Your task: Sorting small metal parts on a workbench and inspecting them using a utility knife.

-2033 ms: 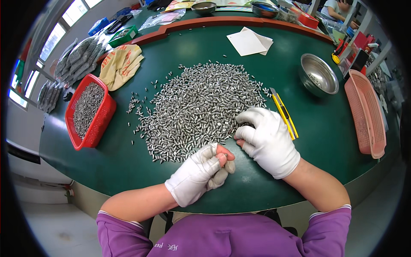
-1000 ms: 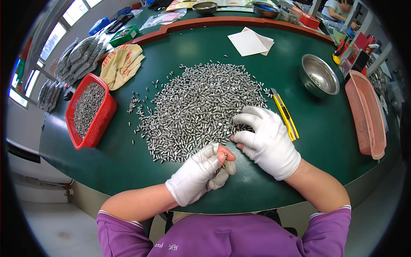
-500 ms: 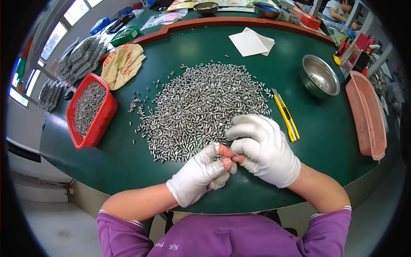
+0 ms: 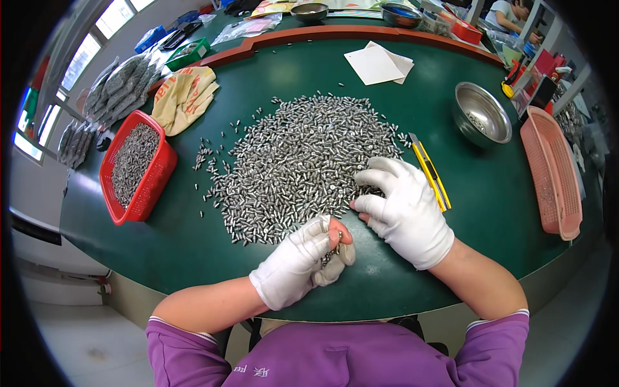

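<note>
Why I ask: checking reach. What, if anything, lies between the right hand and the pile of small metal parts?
Nothing visible. The right hand already rests at the pile of small metal parts, fingertips touching its near edge.

A red basket (image 4: 138, 168), steel bowl (image 4: 482, 115), pink tray (image 4: 553, 174), and yellow knife (image 4: 431, 173) sit around.

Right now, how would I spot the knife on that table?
Start at the green table, then the big screw pile. At its right edge, beside the right hand, lies the knife: the only long yellow thing there.
</note>
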`<action>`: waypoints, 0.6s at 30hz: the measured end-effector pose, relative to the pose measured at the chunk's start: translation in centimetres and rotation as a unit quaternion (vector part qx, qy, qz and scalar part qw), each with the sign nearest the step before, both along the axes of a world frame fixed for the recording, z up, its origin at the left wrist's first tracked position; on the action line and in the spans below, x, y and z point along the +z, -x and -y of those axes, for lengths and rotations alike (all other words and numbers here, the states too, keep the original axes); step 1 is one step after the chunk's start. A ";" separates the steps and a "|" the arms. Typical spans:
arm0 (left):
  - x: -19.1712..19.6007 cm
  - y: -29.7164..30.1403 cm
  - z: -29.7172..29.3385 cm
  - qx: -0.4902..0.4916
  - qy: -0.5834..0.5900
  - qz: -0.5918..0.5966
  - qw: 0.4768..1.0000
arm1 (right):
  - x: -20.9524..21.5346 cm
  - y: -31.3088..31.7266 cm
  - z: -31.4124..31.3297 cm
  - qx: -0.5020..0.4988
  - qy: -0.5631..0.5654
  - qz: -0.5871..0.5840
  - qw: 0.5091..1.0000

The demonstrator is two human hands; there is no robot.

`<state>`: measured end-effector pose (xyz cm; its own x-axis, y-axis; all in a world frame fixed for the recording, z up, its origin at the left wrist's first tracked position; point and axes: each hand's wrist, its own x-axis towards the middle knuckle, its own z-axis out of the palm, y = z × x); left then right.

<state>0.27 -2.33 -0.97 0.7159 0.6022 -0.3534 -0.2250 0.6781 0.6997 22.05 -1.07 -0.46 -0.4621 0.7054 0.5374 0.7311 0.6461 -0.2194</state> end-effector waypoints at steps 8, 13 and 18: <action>0.6 0.0 -0.3 -0.007 0.008 -0.010 1.000 | 0.0 0.0 -0.2 -0.016 -0.005 0.005 1.000; 0.6 0.1 -0.3 -0.004 0.020 -0.015 1.000 | 0.1 -0.4 -0.4 -0.025 -0.007 0.022 0.999; 0.4 0.1 -0.5 -0.012 0.011 0.008 1.000 | 0.5 -0.2 -0.4 0.016 -0.020 -0.020 0.999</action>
